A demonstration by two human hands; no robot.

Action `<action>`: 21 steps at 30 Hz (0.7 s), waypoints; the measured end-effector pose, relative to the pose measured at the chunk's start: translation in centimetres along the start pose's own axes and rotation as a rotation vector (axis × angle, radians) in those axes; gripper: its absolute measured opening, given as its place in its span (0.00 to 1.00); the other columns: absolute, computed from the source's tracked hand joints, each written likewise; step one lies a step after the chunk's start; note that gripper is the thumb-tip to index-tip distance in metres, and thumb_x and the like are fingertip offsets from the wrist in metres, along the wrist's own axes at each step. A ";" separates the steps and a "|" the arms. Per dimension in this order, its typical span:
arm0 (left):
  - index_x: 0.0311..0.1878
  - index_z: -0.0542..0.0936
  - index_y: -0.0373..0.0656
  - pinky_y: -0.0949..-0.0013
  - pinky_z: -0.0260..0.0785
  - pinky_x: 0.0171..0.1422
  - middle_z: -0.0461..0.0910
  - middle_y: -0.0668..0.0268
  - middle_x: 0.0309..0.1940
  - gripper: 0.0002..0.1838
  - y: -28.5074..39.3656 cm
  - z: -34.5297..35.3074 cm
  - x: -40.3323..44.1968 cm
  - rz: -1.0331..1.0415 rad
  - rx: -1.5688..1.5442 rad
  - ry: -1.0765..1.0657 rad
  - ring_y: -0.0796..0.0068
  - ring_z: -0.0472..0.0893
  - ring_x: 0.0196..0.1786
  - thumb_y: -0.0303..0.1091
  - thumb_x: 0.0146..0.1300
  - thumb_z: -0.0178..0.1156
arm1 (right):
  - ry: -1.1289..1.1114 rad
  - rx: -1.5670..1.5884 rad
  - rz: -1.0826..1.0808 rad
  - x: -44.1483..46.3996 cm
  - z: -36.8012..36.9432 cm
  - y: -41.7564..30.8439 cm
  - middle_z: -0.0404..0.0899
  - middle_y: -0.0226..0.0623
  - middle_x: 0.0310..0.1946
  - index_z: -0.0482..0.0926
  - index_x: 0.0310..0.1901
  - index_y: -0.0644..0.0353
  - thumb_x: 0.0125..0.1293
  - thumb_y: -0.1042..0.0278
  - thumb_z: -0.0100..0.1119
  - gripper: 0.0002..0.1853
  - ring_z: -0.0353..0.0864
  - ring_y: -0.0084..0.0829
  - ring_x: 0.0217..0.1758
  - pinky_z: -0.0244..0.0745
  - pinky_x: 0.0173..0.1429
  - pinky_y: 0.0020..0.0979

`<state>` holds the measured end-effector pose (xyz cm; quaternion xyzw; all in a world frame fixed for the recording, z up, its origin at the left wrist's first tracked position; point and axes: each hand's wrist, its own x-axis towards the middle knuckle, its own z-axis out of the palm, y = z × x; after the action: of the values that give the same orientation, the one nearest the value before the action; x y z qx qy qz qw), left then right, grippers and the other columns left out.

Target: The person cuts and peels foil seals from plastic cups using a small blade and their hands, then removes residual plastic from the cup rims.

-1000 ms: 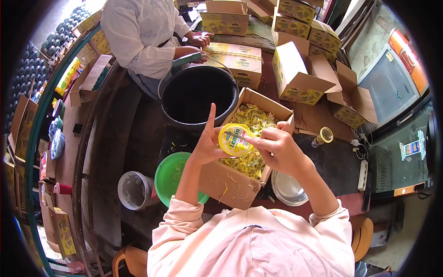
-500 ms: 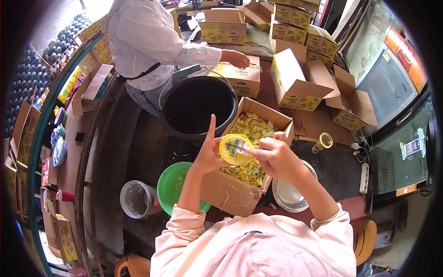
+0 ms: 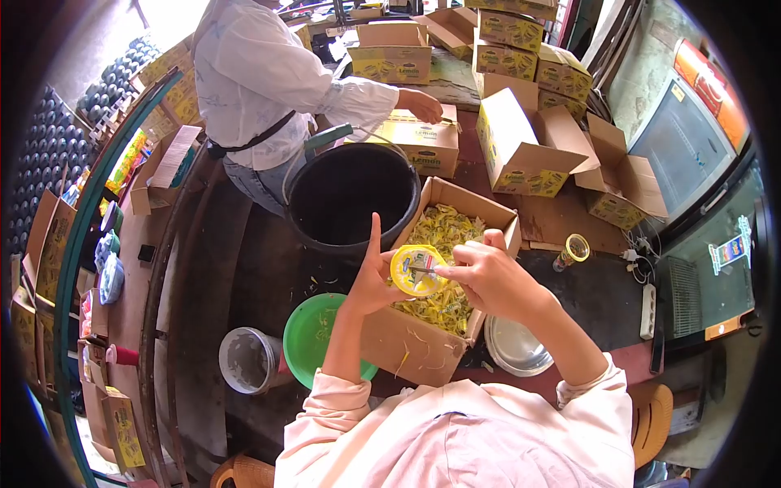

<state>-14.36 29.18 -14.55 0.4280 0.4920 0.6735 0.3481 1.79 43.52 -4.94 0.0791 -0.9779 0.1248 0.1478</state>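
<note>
My left hand (image 3: 374,281) grips a round yellow-and-white container labelled Lemon (image 3: 416,270), its index finger pointing up away from it. My right hand (image 3: 488,272) pinches a thin grey blade-like tool (image 3: 423,269), which lies across the container's face. Below both hands, an open cardboard box (image 3: 415,346) holds many small yellow wrapped pieces (image 3: 447,232). A green basin (image 3: 307,325) is beside my left forearm, and a round silvery lid or dish (image 3: 516,348) lies under my right forearm.
A large black bucket (image 3: 352,195) stands beyond my left hand, with a grey tub (image 3: 248,360) at left. Another person (image 3: 264,81) reaches over a closed Lemon carton (image 3: 427,146). Open cartons (image 3: 525,146), a yellow-rimmed cup (image 3: 576,248) and a power strip (image 3: 647,311) are at right.
The other person has turned and now reaches over the closed carton, their hand off the bucket handle. My hands keep their hold, and the container's label looks partly changed under the tool.
</note>
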 end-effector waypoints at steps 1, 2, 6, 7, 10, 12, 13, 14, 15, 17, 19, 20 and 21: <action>0.68 0.21 0.57 0.66 0.68 0.56 0.77 0.56 0.47 0.71 0.0 -0.1 0.2 0.006 0.001 -0.007 0.71 0.78 0.49 0.17 0.38 0.70 | -0.007 -0.013 -0.003 0.2 0.2 0.1 0.68 0.32 0.24 0.79 0.44 0.51 0.46 0.80 0.58 0.20 0.72 0.31 0.33 0.52 0.45 0.34; 0.68 0.21 0.57 0.66 0.68 0.56 0.77 0.56 0.47 0.71 0.1 -0.2 0.3 0.011 0.002 -0.014 0.71 0.78 0.49 0.16 0.38 0.70 | -0.014 -0.025 -0.006 0.3 0.3 0.1 0.68 0.32 0.25 0.79 0.44 0.51 0.46 0.80 0.58 0.20 0.72 0.31 0.33 0.52 0.46 0.34; 0.69 0.24 0.57 0.68 0.72 0.51 0.78 0.57 0.46 0.71 0.2 -0.3 0.2 0.052 -0.008 0.044 0.73 0.79 0.46 0.16 0.35 0.71 | -0.015 -0.009 0.018 -0.1 -0.4 0.1 0.70 0.31 0.27 0.80 0.43 0.50 0.46 0.79 0.58 0.19 0.73 0.30 0.37 0.51 0.48 0.35; 0.69 0.23 0.57 0.68 0.72 0.51 0.78 0.56 0.46 0.72 0.1 -0.4 0.2 0.056 -0.011 0.051 0.72 0.79 0.46 0.15 0.35 0.71 | -0.053 -0.020 0.046 -0.3 -0.9 0.0 0.71 0.32 0.29 0.80 0.43 0.51 0.47 0.78 0.58 0.19 0.74 0.29 0.39 0.52 0.51 0.34; 0.69 0.23 0.57 0.67 0.72 0.52 0.78 0.56 0.46 0.71 0.1 -0.4 -0.4 0.068 -0.005 0.069 0.72 0.79 0.46 0.15 0.36 0.71 | -0.064 -0.047 0.066 -0.9 -1.7 -0.1 0.72 0.32 0.29 0.81 0.43 0.50 0.49 0.78 0.58 0.18 0.75 0.29 0.39 0.52 0.50 0.34; 0.69 0.23 0.56 0.66 0.71 0.53 0.77 0.55 0.47 0.71 0.3 -0.5 -0.9 0.070 -0.005 0.089 0.71 0.79 0.47 0.15 0.36 0.71 | -0.065 -0.011 0.070 -1.4 -2.2 0.0 0.72 0.31 0.28 0.81 0.42 0.49 0.49 0.79 0.57 0.18 0.74 0.29 0.37 0.52 0.49 0.34; 0.69 0.23 0.56 0.66 0.71 0.54 0.77 0.55 0.47 0.71 0.3 -0.7 -1.2 0.069 -0.012 0.103 0.71 0.79 0.47 0.15 0.36 0.71 | -0.019 0.017 0.060 -1.6 -2.4 0.0 0.71 0.30 0.26 0.82 0.42 0.48 0.49 0.79 0.57 0.18 0.73 0.29 0.34 0.52 0.47 0.35; 0.68 0.23 0.56 0.65 0.71 0.54 0.77 0.55 0.47 0.72 0.3 -0.7 -1.7 0.064 -0.021 0.120 0.70 0.79 0.48 0.16 0.36 0.71 | -0.014 0.043 0.059 -1.8 -2.6 0.2 0.71 0.30 0.25 0.82 0.42 0.48 0.49 0.80 0.57 0.18 0.73 0.29 0.34 0.52 0.47 0.35; 0.68 0.22 0.56 0.64 0.70 0.55 0.77 0.55 0.47 0.72 0.4 -0.8 -2.3 0.054 -0.030 0.139 0.70 0.78 0.48 0.15 0.36 0.71 | -0.012 0.069 0.060 -2.1 -2.7 0.3 0.71 0.29 0.24 0.82 0.42 0.48 0.49 0.80 0.58 0.18 0.73 0.29 0.33 0.52 0.47 0.34; 0.67 0.20 0.58 0.63 0.69 0.57 0.76 0.54 0.48 0.72 0.8 -1.4 -3.0 0.048 -0.043 0.170 0.69 0.78 0.49 0.15 0.37 0.71 | -0.031 0.059 0.074 -2.6 -2.7 1.4 0.72 0.28 0.22 0.81 0.45 0.49 0.50 0.79 0.59 0.19 0.73 0.27 0.30 0.51 0.46 0.34; 0.67 0.20 0.58 0.62 0.70 0.57 0.76 0.54 0.48 0.72 1.0 -2.2 -4.1 0.089 -0.050 0.221 0.68 0.78 0.49 0.15 0.36 0.71 | 0.133 0.224 0.186 -2.4 -1.4 1.9 0.74 0.30 0.23 0.80 0.47 0.50 0.50 0.78 0.61 0.20 0.74 0.26 0.29 0.55 0.44 0.34; 0.68 0.21 0.58 0.62 0.70 0.57 0.76 0.53 0.48 0.72 1.2 -2.8 -4.5 0.108 -0.051 0.243 0.67 0.78 0.49 0.15 0.36 0.71 | 0.218 0.309 0.242 -2.1 -0.4 2.3 0.76 0.31 0.24 0.80 0.48 0.50 0.50 0.78 0.61 0.20 0.75 0.25 0.29 0.57 0.44 0.34; 0.68 0.21 0.55 0.61 0.71 0.56 0.76 0.53 0.48 0.72 1.6 -3.2 -4.9 0.161 -0.052 0.262 0.66 0.78 0.49 0.16 0.37 0.71 | 0.275 0.583 0.373 -1.7 1.3 3.1 0.78 0.31 0.26 0.79 0.49 0.53 0.51 0.75 0.64 0.20 0.76 0.23 0.31 0.65 0.42 0.30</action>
<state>-15.50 23.23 -14.68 0.3654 0.4797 0.7619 0.2365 2.46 46.29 -7.36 -0.0794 -0.8699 0.4324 0.2237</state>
